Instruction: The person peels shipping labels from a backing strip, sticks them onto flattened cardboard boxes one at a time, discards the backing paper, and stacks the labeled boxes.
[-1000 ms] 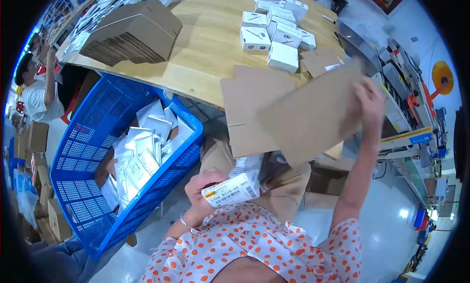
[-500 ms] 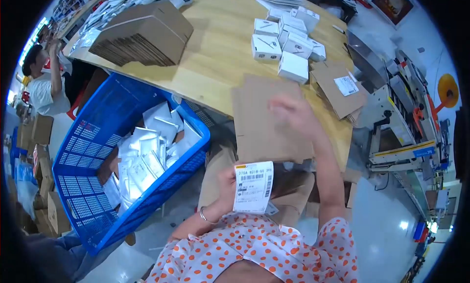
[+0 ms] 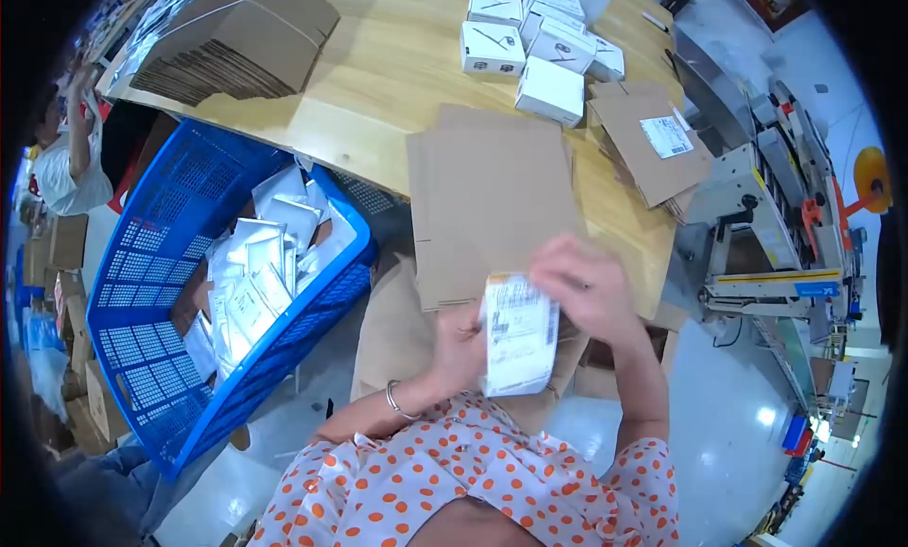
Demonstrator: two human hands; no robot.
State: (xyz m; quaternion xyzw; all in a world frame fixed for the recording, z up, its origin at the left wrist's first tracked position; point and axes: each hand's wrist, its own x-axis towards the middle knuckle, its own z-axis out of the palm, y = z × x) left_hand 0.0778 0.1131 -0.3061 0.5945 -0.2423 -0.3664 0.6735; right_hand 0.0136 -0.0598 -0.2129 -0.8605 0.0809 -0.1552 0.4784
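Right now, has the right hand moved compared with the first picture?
Yes. Judged against the wooden table, the right hand came leftward and nearer the body, to the label's top edge.

The tabletop (image 3: 369, 65) is pale wood, smooth with a faint sheen and visible grain. The flat cardboard sheets (image 3: 497, 202) look brown, matt and smooth; the stacked cardboard (image 3: 236, 36) shows rough, layered edges. The basket (image 3: 227, 377) is blue plastic, perforated and slightly glossy, and the packets (image 3: 251, 306) in it look like shiny, crinkled plastic. The shipping labels (image 3: 521, 329) (image 3: 667, 138) are white printed paper. The small boxes (image 3: 550, 90) are smooth white card. The bracelet (image 3: 401, 400) is polished silvery metal; the spotted top (image 3: 463, 481) is soft, gathered cloth. The floor (image 3: 719, 434) is glossy.
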